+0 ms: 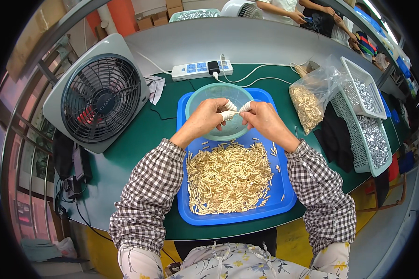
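Note:
My left hand [206,115] and my right hand [264,119] meet over a pale green round basket [198,103]. White wraps cover several of my fingertips. Both hands are closed in a pinch on one small gold-coloured piece [237,113], which shows only as a sliver between the fingers. Below them a blue tray [284,204] bears a broad heap of short gold-coloured cylinder pieces [230,179]. The basket rests at the tray's far end, and what lies in it is mostly hidden by my hands.
A large fan [102,100] stands at left. Behind the tray lies a white power strip [195,69] with cables. On the right are a clear bag [307,104] of gold-coloured pieces, a black cloth [335,139] and baskets of silvery parts [373,142]. People stand beyond the partition [172,46].

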The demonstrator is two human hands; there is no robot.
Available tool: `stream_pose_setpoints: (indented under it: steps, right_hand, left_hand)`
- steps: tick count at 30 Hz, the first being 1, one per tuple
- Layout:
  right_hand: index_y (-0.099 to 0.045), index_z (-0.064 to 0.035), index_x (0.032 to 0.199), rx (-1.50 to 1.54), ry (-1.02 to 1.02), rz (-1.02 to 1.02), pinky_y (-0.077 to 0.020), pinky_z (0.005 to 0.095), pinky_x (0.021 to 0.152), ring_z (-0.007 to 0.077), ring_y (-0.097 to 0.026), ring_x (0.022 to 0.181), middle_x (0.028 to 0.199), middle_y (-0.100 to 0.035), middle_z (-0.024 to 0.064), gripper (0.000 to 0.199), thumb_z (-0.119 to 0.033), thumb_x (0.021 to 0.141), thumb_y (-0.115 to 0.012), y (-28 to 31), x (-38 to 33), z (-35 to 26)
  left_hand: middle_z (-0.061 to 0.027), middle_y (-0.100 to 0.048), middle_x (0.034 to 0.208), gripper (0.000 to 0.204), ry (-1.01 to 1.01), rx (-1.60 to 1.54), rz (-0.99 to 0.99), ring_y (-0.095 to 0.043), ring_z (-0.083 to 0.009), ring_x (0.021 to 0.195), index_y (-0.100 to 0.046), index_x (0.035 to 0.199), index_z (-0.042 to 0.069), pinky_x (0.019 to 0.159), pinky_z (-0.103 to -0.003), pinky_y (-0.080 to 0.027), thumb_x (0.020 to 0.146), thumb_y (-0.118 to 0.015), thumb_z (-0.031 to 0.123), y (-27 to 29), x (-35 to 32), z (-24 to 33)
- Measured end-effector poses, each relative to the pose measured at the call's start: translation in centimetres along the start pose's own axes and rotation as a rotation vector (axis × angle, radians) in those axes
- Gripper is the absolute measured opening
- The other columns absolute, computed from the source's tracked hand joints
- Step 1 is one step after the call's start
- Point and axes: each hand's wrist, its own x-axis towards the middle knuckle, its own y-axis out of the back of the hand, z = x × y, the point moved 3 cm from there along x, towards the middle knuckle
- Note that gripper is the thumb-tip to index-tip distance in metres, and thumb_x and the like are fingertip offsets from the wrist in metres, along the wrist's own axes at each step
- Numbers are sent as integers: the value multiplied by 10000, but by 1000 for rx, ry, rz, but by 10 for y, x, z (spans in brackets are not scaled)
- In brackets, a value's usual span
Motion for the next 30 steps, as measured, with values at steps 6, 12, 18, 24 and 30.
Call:
stream_pose_setpoints:
  steps: [6,12,18,24,30]
  right_hand:
    - [-592,50,754,-58,40,25,-448,298,470,158,-581,518,601,-602,107,211,-132,846,-537,0,3,-5]
    - [-585,32,736,-58,-38,25,-421,299,458,143,-552,494,580,-589,92,247,-177,857,-532,7,2,3]
    - [-590,-4,776,160,-103,82,-379,205,443,63,-487,482,567,-547,16,241,-207,887,-522,26,-6,21]
    - [-595,-22,802,635,-209,-27,-384,186,455,56,-481,489,597,-541,6,235,-218,901,-511,21,-26,26]
    - [-599,-19,821,630,-177,-114,-406,176,483,54,-505,521,628,-565,17,210,-197,897,-515,14,-45,6]
  left_hand:
    - [-4,-589,739,135,-29,143,-28,-507,-63,603,-607,906,29,505,-224,-429,862,-543,138,-3,2,-1]
    - [-18,-594,729,149,-69,216,-28,-511,-70,606,-603,906,16,516,-235,-426,862,-539,143,-3,5,-6]
    - [-45,-627,785,169,-64,397,52,-554,-119,674,-606,955,8,623,-283,-464,833,-582,123,7,5,-18]
    - [-89,-636,822,195,-382,352,288,-577,-155,748,-612,966,0,681,-307,-458,807,-612,112,-12,-7,9]
    - [-109,-626,810,170,-143,251,37,-573,-162,767,-622,934,5,676,-308,-443,795,-616,101,-21,-26,40]
